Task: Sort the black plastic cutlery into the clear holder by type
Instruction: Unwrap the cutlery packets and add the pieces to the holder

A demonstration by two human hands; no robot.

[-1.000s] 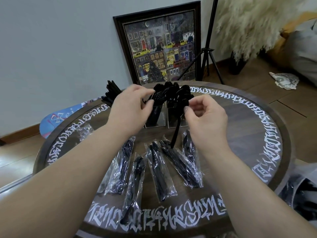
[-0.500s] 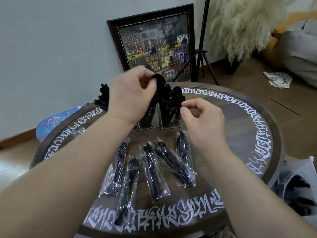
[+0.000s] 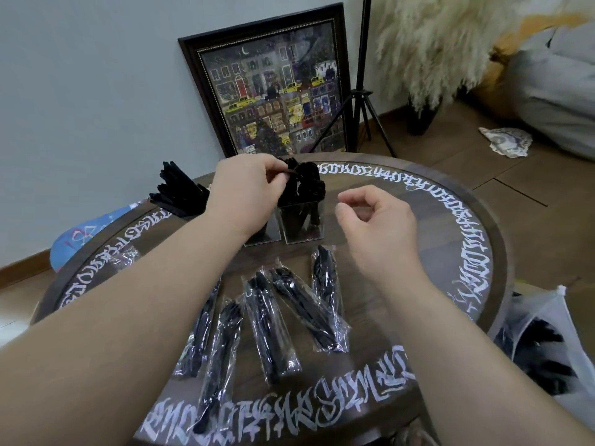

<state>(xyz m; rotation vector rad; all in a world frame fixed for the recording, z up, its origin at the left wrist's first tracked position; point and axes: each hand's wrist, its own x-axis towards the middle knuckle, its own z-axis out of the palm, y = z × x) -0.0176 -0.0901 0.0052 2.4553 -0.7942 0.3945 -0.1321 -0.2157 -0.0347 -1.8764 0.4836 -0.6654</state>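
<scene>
The clear holder (image 3: 304, 231) stands at the back of the round table, its compartments packed with black cutlery. Knives (image 3: 178, 191) fan out of its left compartment. My left hand (image 3: 248, 193) pinches a black utensil (image 3: 292, 171) at the top of the middle compartments, among the other pieces. To the right of the holder hovers my right hand (image 3: 376, 222), its fingers loosely curled and holding nothing. Several wrapped cutlery packets (image 3: 269, 323) lie in a row in front of the holder, between my forearms.
The table rim (image 3: 476, 262) carries white lettering. A plastic bag with more black cutlery (image 3: 544, 346) sits off the table's right edge. An empty wrapper (image 3: 124, 256) lies at the left. A framed picture (image 3: 273, 91) and a tripod (image 3: 362, 91) stand behind the table.
The utensil passed from my right hand to my left, which raised it and brought it down onto the holder's top. My right hand let go and drew off to the right.
</scene>
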